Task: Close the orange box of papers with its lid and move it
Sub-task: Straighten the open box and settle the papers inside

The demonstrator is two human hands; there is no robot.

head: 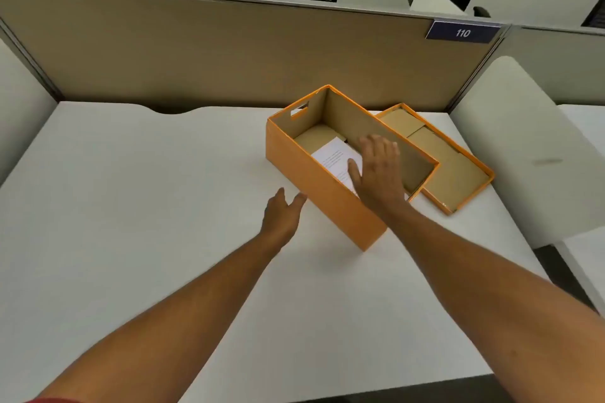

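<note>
The orange box (327, 186) sits open just right of the frame's centre, set at a slant on the white desk (147, 173). Its outside is bright orange, its inside plain brown card, and a slot handle is cut in the far end wall. A few white printed papers (332, 157) lie flat on its floor. The lid (455, 170) lies upturned on the desk to the right of the box, brown inside showing, with its near edge tucked against or slightly under the box; which of the two is hard to tell.

The closing step looks barely begun: the lid is not yet lifted. The right hand (378, 173) reaches over the box with fingers spread and flat, holding nothing, above or on the papers. The left hand (283, 214) is open too, empty, palm turned toward the box's near long side, its fingertips close to the wall; contact is uncertain.

Next, I would judge, the right hand must go further right to take the lid, turn it over and line it up with the slanted rim, while the left steadies the box.

Behind the desk stands a tan partition (196, 52) with a dark sign (462, 32) reading 110 at upper right.
</note>
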